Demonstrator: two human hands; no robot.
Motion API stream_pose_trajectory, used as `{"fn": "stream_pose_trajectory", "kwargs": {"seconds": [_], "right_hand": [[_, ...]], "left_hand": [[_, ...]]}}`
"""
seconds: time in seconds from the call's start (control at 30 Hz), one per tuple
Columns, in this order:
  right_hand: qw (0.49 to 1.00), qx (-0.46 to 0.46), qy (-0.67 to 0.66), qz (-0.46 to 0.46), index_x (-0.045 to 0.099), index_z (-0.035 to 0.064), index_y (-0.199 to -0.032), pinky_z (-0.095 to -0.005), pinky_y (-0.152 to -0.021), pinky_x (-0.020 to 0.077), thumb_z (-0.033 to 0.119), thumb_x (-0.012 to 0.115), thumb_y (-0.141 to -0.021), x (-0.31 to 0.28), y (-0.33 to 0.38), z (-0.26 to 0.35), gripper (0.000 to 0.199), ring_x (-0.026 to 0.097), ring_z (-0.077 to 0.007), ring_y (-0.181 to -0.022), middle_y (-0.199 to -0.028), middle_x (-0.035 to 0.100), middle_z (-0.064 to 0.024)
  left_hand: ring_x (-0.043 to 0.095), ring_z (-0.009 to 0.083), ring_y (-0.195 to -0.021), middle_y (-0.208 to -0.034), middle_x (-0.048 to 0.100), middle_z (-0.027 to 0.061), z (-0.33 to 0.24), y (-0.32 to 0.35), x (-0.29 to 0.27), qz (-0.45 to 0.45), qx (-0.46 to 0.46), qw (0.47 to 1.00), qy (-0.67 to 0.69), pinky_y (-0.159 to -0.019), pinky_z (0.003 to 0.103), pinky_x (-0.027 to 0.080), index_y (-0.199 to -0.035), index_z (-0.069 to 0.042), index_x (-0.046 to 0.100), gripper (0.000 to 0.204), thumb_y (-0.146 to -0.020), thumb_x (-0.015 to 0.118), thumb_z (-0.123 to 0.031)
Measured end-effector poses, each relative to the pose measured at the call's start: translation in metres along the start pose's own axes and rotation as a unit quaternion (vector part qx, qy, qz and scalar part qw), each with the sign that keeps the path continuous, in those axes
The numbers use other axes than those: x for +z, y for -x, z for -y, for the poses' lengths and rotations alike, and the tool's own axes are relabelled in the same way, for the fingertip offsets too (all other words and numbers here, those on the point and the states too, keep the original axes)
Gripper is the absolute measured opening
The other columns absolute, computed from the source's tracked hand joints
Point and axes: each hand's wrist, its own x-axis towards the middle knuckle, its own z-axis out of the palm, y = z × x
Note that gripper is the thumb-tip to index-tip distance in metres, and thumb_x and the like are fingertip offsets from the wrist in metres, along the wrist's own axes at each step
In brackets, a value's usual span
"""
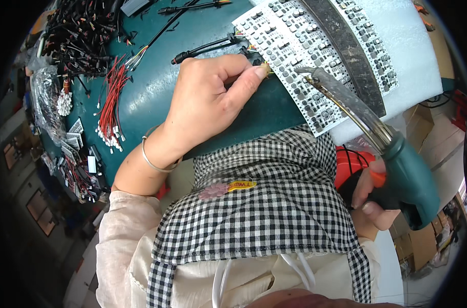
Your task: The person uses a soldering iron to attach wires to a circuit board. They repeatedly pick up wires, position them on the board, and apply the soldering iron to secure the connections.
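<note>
Holding a teal soldering gun (405, 174) by its fat handle, the right hand (371, 197) is wrapping tight round it low on the right, w/ one finger resting on the orange trigger (378, 178). The gun's grey metal tip (308, 72) is reaching up and left to the white panel of small circuit boards (315, 56), which is lying on a white foam sheet (413, 46) at the far right of the green table (161, 66). The left hand (205, 97) is curling in the middle, thumb and fingers pinching something small at the near-left edge of the panel; I can't tell what it is, it's too tiny, maybe a wire end. A dark strap (346, 46) is lying across the panel. The gun looks a bit heavy & stiff, and prob. hot at the tip, so the handle is the only safe place to grab, never the metal part. The panel looks thin, light and easy to snap or bend, w/ lots of little parts on top, so it's best held flat by its bare edge, not by the parts. The foam under it looks soft and squishy, so pushing hard could make the panel wobble. On the far left, red wires (110, 102) and black cables (79, 36) are lying in bunches; they look floppy and light. A silver bangle (156, 163) is sitting on the left wrist, and a checked apron (259, 205) is filling the near middle.
</note>
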Motion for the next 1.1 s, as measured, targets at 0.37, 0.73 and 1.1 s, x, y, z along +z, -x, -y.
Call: {"fn": "stream_pose_trajectory", "kwargs": {"seconds": [0.37,0.73,1.1], "right_hand": [[0.998,0.013,0.034,0.049,0.045,-0.0108,-0.112,-0.0247,-0.042,0.0389,0.015,0.072,-0.066,0.003,-0.002,-0.01,0.059,0.048,-0.0168,-0.044,-0.054,0.053,-0.008],[0.999,0.011,0.016,0.051,0.047,-0.0081,-0.105,-0.0246,-0.043,0.0397,0.009,0.072,-0.068,0.011,-0.006,-0.011,0.049,0.049,-0.0177,-0.046,-0.058,0.053,-0.0106],[0.998,-0.016,0.011,0.054,0.047,-0.0044,-0.099,-0.0245,-0.044,0.0393,0.009,0.071,-0.068,0.01,-0.008,-0.018,0.042,0.048,-0.0172,-0.046,-0.057,0.053,-0.01]], "left_hand": [[0.046,0.0051,-0.044,-0.049,0.05,-0.0002,0.006,0.0,0.007,-0.021,0.045,0.999,-0.008,-0.041,0.023,0.034,-0.068,0.001,0.06,0.031,-0.093,0.06,-0.018],[0.048,0.0056,-0.042,-0.048,0.05,-0.0001,0.007,0.0,0.008,-0.033,0.058,0.997,-0.045,-0.04,0.023,0.035,-0.068,0.0,0.06,0.03,-0.093,0.06,-0.017],[0.047,0.006,-0.042,-0.048,0.05,0.0003,0.009,0.0,0.01,-0.036,0.064,0.997,-0.035,-0.04,0.023,0.035,-0.069,0.0,0.06,0.03,-0.093,0.06,-0.017]]}}
